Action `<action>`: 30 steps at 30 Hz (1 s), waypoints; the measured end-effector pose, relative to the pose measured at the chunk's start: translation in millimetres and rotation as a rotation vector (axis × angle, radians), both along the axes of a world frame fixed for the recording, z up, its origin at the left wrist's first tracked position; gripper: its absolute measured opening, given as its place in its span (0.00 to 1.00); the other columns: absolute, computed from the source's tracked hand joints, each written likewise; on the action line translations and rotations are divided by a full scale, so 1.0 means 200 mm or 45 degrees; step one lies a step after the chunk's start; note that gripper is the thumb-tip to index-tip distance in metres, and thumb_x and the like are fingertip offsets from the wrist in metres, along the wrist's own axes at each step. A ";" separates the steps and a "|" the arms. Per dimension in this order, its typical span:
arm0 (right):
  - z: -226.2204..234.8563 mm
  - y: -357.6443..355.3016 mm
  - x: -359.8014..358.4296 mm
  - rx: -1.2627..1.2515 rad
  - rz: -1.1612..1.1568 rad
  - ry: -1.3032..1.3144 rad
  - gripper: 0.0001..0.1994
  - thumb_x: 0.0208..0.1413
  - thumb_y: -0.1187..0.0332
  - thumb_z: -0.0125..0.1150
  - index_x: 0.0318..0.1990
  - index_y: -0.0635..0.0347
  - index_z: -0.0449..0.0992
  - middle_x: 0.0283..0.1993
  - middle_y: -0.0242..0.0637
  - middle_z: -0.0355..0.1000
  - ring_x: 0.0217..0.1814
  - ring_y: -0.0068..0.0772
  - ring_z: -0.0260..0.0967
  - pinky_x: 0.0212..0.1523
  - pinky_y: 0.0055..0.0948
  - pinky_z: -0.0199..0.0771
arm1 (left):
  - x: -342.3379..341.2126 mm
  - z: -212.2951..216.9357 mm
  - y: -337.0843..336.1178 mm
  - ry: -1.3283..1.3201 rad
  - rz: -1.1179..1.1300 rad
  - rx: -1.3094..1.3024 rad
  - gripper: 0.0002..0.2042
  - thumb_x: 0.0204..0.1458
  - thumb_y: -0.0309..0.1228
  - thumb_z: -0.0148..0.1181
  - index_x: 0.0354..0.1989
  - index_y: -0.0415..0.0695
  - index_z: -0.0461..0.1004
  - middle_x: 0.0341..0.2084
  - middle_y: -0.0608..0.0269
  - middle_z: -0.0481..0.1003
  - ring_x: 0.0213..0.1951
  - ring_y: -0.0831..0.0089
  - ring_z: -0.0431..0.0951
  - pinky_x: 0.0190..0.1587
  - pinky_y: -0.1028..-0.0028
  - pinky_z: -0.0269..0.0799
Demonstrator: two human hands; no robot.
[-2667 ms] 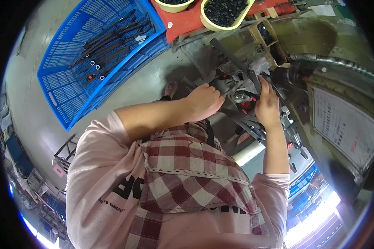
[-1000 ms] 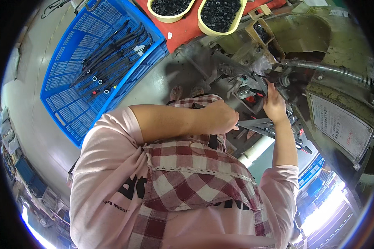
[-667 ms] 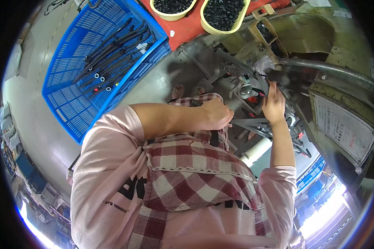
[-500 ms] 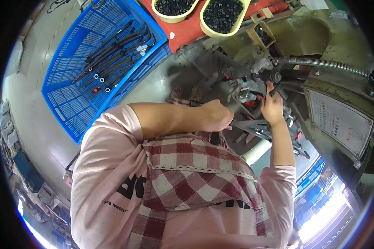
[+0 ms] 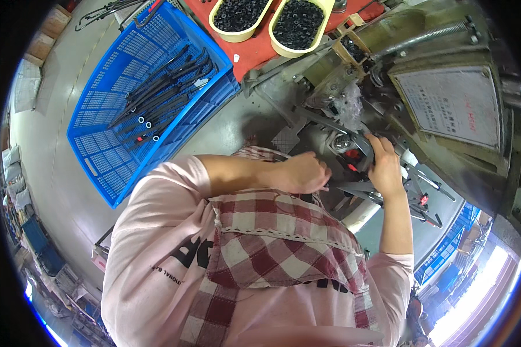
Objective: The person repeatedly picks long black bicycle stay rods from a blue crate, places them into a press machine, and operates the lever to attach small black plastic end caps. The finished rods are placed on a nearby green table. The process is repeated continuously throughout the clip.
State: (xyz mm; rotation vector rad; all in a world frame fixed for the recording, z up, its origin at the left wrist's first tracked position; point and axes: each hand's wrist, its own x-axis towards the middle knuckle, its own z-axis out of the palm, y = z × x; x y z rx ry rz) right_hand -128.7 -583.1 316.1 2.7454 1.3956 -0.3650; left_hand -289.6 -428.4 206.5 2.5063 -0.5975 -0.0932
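I'm seeing the long dark grey bar [image 5: 329, 123] lying up-left of the right hand [image 5: 386, 165], its long axis running down-right toward those fingers; that hand is sitting nearer, fingers half-curled at the bar's lower end (grip hidden, can't tell). Left hand [image 5: 307, 173] is staying out of that line, fingers bunched beside a flat grey strip [image 5: 353, 188], hold unclear. White plate [image 5: 454, 107] is carrying print, red marks.
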 end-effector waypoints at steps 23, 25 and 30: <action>-0.42 0.66 0.99 -0.447 -0.012 -0.286 0.20 0.49 0.69 0.61 0.52 0.59 0.76 0.50 0.51 0.75 0.54 0.56 0.71 0.54 0.47 0.70 | -0.27 -0.10 0.27 0.232 0.991 -0.269 0.17 0.55 0.43 0.60 0.45 0.44 0.76 0.51 0.57 0.69 0.54 0.59 0.70 0.56 0.62 0.66; -0.45 0.83 0.96 -0.478 -0.012 -0.253 0.19 0.49 0.68 0.62 0.51 0.59 0.77 0.49 0.50 0.76 0.53 0.55 0.71 0.53 0.47 0.71 | -0.39 -0.14 0.39 0.295 1.138 -0.259 0.17 0.55 0.43 0.60 0.45 0.44 0.76 0.51 0.58 0.70 0.55 0.59 0.69 0.57 0.61 0.67; -0.77 0.63 1.23 0.013 -0.145 -0.248 0.10 0.52 0.68 0.60 0.39 0.61 0.81 0.40 0.48 0.79 0.45 0.54 0.76 0.46 0.46 0.74 | -0.49 -0.21 0.70 0.367 1.095 -0.249 0.16 0.55 0.41 0.61 0.45 0.42 0.76 0.49 0.55 0.70 0.53 0.56 0.71 0.57 0.60 0.68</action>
